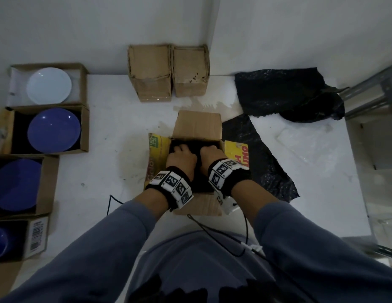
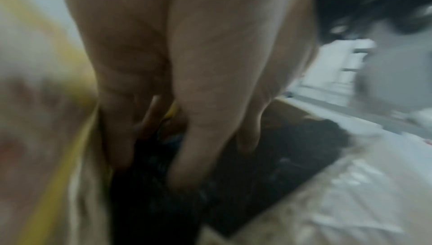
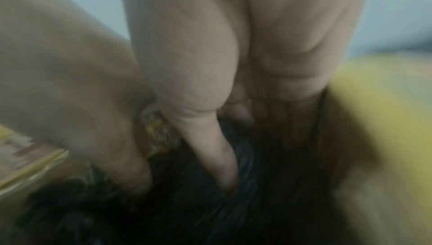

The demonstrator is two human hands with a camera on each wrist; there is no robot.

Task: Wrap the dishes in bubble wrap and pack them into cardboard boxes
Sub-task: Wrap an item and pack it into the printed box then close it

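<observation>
Pressing the black-wrapped dish [image 1: 194,149] down inside the open box [image 1: 197,125], both our left hand [image 1: 181,159] and right hand [image 1: 212,156] keep their fingers [image 2: 196,147] nearly straight on it, gripping nothing; next we should probably fold the flaps shut.

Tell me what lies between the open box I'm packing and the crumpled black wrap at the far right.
In the head view, a flat sheet of black bubble wrap lies between the open box and the crumpled black wrap, beside the box's yellow flap.

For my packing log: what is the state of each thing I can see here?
Middle box: open, flaps out, black wrap inside.
Left hand: inside it, on the wrap.
Right hand: inside it, on the wrap.
Two back boxes: closed.
White plate: unwrapped, in open box.
Blue plate: unwrapped, in open box.
</observation>
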